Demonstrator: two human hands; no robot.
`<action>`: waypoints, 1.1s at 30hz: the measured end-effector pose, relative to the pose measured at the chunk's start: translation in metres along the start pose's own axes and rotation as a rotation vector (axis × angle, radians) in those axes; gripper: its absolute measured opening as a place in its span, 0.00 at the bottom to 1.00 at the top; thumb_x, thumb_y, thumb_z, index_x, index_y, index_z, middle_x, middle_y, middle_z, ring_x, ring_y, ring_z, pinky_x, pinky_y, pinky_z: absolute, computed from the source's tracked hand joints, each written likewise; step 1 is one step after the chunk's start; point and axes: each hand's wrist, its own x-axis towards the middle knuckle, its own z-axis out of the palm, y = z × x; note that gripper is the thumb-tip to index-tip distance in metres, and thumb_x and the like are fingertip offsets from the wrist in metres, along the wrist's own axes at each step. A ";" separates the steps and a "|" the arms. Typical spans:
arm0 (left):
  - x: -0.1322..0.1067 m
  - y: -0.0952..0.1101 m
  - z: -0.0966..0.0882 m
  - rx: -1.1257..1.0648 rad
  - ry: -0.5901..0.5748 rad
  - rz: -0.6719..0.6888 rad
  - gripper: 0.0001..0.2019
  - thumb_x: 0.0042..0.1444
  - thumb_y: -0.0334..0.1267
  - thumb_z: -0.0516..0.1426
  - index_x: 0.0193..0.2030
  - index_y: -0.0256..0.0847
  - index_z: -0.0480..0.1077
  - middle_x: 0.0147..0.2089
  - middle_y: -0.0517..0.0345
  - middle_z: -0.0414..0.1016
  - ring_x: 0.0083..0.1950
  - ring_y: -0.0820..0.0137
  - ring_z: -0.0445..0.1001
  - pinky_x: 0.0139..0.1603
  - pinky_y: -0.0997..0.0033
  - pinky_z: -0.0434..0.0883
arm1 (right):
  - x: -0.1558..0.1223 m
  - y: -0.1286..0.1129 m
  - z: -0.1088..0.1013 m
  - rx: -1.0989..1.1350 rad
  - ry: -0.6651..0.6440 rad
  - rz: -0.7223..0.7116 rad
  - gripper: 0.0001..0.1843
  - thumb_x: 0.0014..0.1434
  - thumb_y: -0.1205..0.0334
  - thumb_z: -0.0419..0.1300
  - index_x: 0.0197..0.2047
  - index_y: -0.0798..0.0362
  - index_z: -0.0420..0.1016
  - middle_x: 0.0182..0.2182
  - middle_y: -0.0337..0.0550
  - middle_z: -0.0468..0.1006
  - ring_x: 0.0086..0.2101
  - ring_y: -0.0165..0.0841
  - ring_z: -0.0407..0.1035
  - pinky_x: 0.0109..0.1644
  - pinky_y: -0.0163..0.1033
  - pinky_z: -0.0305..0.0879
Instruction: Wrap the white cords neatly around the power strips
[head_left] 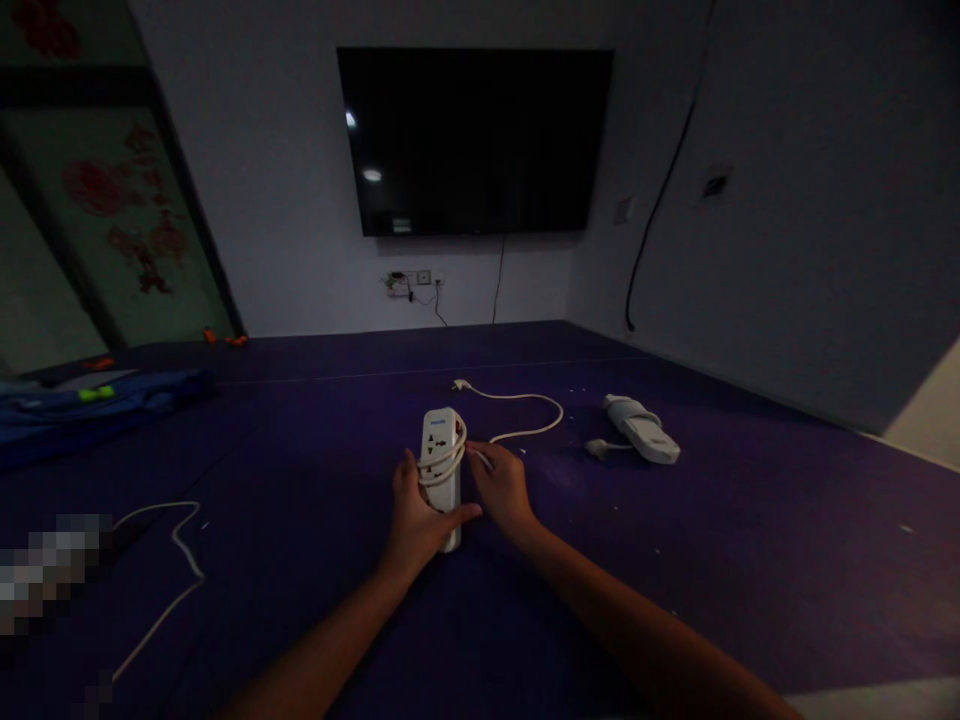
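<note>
A: What takes up the most room?
B: The purple floor (300,580), spreading to the walls. Above it, on the far wall, hangs a big television (476,140) with a dark screen.
A: And below that in size?
B: A heap of blue cloth (150,392) at the left edge, then the person's two hands, low in the middle.
A: What's the left hand (417,522) doing?
B: Grasping the white power strip (445,493) by its near half, fingers along the left side, thumb reaching across to the right. The strip points away from the person, in the middle of the view; I can't tell whether it rests on the floor.
A: And the right hand (505,490)?
B: Pinching the cord (517,397) just beside the strip's right edge. Several turns of it already lie around the strip's middle, and the rest curves out across the floor, beyond the hands.
A: Anything similar nearby?
B: Yes, a second strip (652,436) to the right, well apart from the hands, its lead wound around its far half.
A: Smallest things?
B: The cord's plug (462,385), lying beyond the strip, and the other plug (597,449), just left of the second strip.
</note>
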 end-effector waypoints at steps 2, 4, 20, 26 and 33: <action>-0.001 -0.003 0.001 0.071 0.022 0.057 0.56 0.25 0.38 0.70 0.65 0.38 0.51 0.63 0.41 0.55 0.63 0.51 0.58 0.59 0.55 0.61 | -0.001 -0.001 0.000 0.009 -0.008 -0.014 0.13 0.58 0.60 0.53 0.37 0.53 0.79 0.33 0.47 0.81 0.34 0.37 0.74 0.39 0.41 0.69; -0.002 -0.001 0.000 -0.008 0.038 0.018 0.52 0.28 0.37 0.69 0.64 0.40 0.52 0.61 0.43 0.58 0.61 0.52 0.61 0.58 0.56 0.63 | 0.000 -0.001 -0.001 0.007 -0.001 -0.042 0.13 0.58 0.60 0.54 0.38 0.53 0.78 0.34 0.47 0.80 0.35 0.37 0.74 0.40 0.41 0.69; 0.023 0.038 -0.029 -1.191 -0.031 -0.615 0.23 0.50 0.35 0.54 0.55 0.36 0.66 0.39 0.46 0.78 0.42 0.60 0.76 0.39 0.64 0.75 | 0.007 0.014 -0.008 0.028 0.143 -0.014 0.16 0.61 0.53 0.51 0.38 0.54 0.76 0.36 0.48 0.79 0.38 0.36 0.72 0.43 0.41 0.66; 0.020 0.038 -0.033 -1.242 -0.188 -0.644 0.25 0.51 0.38 0.53 0.57 0.35 0.64 0.43 0.44 0.77 0.45 0.59 0.75 0.40 0.65 0.75 | 0.023 0.041 -0.020 -0.151 0.073 -0.062 0.17 0.62 0.56 0.50 0.36 0.56 0.77 0.34 0.49 0.78 0.36 0.36 0.72 0.41 0.40 0.66; 0.012 0.033 -0.030 -1.121 -0.313 -0.680 0.26 0.50 0.36 0.54 0.58 0.32 0.61 0.37 0.45 0.78 0.39 0.59 0.77 0.42 0.60 0.74 | 0.019 0.024 -0.024 -0.699 -0.131 -0.288 0.17 0.57 0.73 0.50 0.45 0.56 0.75 0.47 0.52 0.75 0.50 0.42 0.64 0.57 0.52 0.53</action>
